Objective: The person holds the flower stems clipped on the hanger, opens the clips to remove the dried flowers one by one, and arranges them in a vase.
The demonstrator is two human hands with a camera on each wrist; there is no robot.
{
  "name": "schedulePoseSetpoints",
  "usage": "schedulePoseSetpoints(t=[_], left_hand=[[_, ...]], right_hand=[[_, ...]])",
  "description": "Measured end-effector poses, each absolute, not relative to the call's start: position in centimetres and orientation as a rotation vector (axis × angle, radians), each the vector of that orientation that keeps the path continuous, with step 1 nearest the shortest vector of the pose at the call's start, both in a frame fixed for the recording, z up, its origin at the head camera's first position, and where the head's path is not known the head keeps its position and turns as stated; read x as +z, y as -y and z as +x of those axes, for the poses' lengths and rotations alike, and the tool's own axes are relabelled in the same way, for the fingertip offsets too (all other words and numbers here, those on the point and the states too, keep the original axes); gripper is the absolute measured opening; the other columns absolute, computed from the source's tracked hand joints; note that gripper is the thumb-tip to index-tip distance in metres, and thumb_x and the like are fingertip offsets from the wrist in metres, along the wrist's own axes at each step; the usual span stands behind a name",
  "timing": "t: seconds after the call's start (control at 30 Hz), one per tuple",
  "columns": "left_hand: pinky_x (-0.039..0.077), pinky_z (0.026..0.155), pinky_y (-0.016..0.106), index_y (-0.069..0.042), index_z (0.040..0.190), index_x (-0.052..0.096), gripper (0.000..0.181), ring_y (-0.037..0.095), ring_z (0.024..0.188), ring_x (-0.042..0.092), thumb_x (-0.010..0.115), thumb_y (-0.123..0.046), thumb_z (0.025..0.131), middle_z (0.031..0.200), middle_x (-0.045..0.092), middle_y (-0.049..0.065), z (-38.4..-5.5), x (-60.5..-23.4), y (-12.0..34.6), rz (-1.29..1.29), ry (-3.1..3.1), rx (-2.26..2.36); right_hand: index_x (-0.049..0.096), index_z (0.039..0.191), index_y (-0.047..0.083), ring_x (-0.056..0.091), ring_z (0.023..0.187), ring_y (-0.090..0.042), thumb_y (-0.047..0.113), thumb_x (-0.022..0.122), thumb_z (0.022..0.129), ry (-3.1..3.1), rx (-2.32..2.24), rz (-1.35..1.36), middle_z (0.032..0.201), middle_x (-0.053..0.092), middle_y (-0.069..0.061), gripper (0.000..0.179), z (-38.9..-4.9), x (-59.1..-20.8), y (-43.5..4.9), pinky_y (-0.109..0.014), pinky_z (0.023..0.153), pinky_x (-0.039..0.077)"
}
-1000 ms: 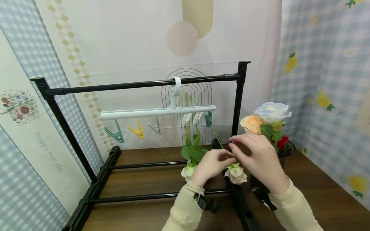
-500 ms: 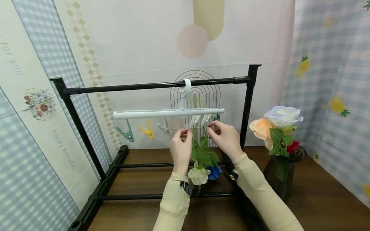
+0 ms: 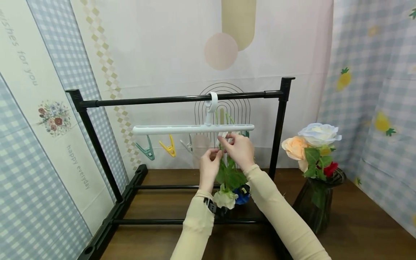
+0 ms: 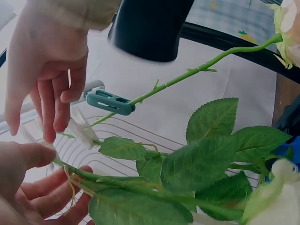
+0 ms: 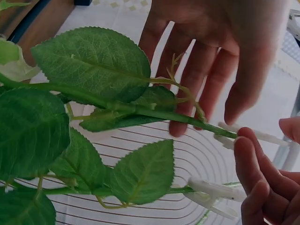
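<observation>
A white rose [image 3: 225, 198] hangs head-down from a pale hanger [image 3: 169, 129] on a black rack. My left hand [image 3: 209, 166] is at its green stem [image 4: 79, 172]; in the right wrist view, relaxed fingers lie behind the stem and the thumb is slightly apart. My right hand [image 3: 242, 150] is just below the hanger, its thumb and fingers spread around the white clip [image 5: 255, 133] at the stem's end without closing. A second white clip [image 4: 80, 133] holds another leafy stem, and a teal clip [image 4: 110, 101] grips a thorny stem. A blue rose [image 3: 242, 196] hangs behind.
Teal [image 3: 147, 150], yellow [image 3: 169, 146] and grey [image 3: 187, 143] clips dangle along the hanger's left side. The black rack [image 3: 182, 99] stands on a brown table [image 3: 162, 238]. At right, a dark vase [image 3: 313, 206] holds several artificial roses.
Both hands have left the pale rose at right and moved left and up to the white rose's stem and clip. The right hand has reached farther left toward the clip.
</observation>
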State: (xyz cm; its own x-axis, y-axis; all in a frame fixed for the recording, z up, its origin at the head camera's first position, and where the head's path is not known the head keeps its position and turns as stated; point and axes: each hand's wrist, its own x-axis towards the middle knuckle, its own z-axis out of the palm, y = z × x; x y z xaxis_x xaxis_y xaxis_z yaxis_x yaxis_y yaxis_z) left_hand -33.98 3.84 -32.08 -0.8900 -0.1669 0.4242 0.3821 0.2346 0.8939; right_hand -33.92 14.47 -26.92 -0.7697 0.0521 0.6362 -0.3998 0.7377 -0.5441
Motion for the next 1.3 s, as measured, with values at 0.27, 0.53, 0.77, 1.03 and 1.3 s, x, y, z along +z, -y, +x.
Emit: schedulePoseSetpoints(t=[0.27, 0.53, 0.77, 1.03, 1.3], left_hand=[[0.049, 0.055, 0.024, -0.005, 0.094, 0.065, 0.018, 0.016, 0.07, 0.061, 0.059, -0.021, 0.086, 0.083, 0.067, 0.013, -33.2, -32.8, -3.6, -0.236, 2.043, -1.787], [0.048, 0.058, 0.024, -0.01, 0.093, 0.066, 0.018, 0.011, 0.069, 0.059, 0.059, -0.025, 0.085, 0.082, 0.068, 0.01, -32.4, -32.7, -3.2, -0.244, 2.07, -1.794], [0.043, 0.053, 0.02, -0.004, 0.089, 0.067, 0.017, 0.008, 0.059, 0.056, 0.063, -0.019, 0.083, 0.078, 0.068, 0.015, -31.3, -32.2, -2.7, -0.276, 1.994, -1.822], [0.043, 0.05, 0.02, -0.003, 0.087, 0.066, 0.016, 0.005, 0.054, 0.054, 0.062, -0.017, 0.083, 0.073, 0.068, 0.012, -30.6, -32.4, -2.9, -0.293, 2.012, -1.773], [0.045, 0.054, 0.022, -0.009, 0.085, 0.067, 0.012, 0.005, 0.058, 0.055, 0.063, -0.019, 0.082, 0.072, 0.068, 0.006, -30.3, -32.9, -2.5, -0.229, 2.051, -1.735]], right_hand=[[0.066, 0.092, 0.011, 0.052, 0.039, -0.008, 0.053, 0.051, 0.083, 2.263, 1.011, 0.276, 0.054, 0.064, -0.002, 0.046, -34.8, -27.8, -13.9, -0.024, 0.036, 0.033], [0.067, 0.087, 0.008, 0.051, 0.036, -0.018, 0.046, 0.059, 0.082, 2.146, 1.341, 0.374, 0.047, 0.058, -0.006, 0.038, -34.7, -27.9, -14.2, -0.026, 0.036, 0.035], [0.065, 0.067, 0.005, 0.036, 0.031, -0.012, 0.04, 0.065, 0.079, 2.075, 1.585, 0.386, 0.038, 0.043, -0.001, 0.037, -33.1, -26.7, -13.9, -0.027, 0.035, 0.032], [0.069, 0.085, 0.001, 0.035, 0.031, -0.009, 0.032, 0.066, 0.08, 2.042, 1.686, 0.397, 0.038, 0.043, 0.002, 0.032, -32.1, -26.8, -14.0, -0.026, 0.034, 0.032], [0.071, 0.085, 0.008, 0.035, 0.034, -0.011, 0.04, 0.066, 0.078, 2.0, 1.617, 0.409, 0.038, 0.043, 0.004, 0.034, -33.0, -27.7, -13.8, -0.026, 0.034, 0.026]])
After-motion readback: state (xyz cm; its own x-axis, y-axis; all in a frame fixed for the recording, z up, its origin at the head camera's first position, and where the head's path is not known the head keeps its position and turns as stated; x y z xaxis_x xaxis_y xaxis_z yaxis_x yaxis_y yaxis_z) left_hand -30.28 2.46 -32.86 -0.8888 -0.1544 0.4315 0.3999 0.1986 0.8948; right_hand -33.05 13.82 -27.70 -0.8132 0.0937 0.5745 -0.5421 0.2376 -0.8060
